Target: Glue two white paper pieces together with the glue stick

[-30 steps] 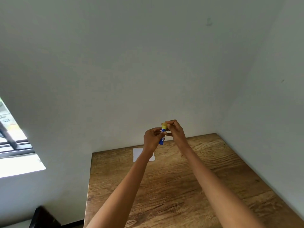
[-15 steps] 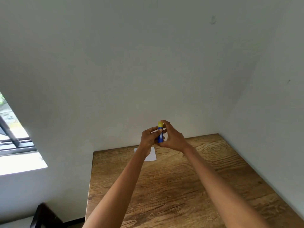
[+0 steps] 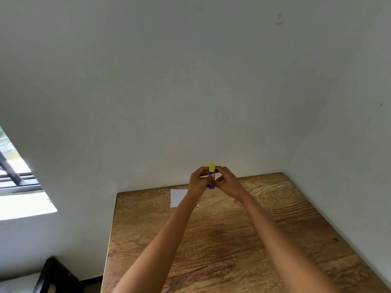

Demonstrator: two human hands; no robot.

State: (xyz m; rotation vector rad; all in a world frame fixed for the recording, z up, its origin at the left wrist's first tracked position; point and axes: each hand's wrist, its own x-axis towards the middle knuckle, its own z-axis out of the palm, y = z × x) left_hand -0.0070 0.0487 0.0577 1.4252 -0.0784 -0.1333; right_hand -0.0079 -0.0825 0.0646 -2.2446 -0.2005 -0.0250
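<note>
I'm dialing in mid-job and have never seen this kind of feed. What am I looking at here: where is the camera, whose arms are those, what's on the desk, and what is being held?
There is no machine here. The single picture comes from a wide-angle camera worn on a person's head, looking forward and down, so the two bare arms reaching in from the bottom are that person's own.

The left hand and right hand meet above the far end of a wooden table, which sits in a corner of pale walls. Together they grip a glue stick, held upright: blue body, yellow cap on top. Whether the cap is loosened cannot be told.

On the table behind the left wrist lies a white paper piece, partly hidden. Only one sheet can be made out. A window shows at the left edge.
</note>
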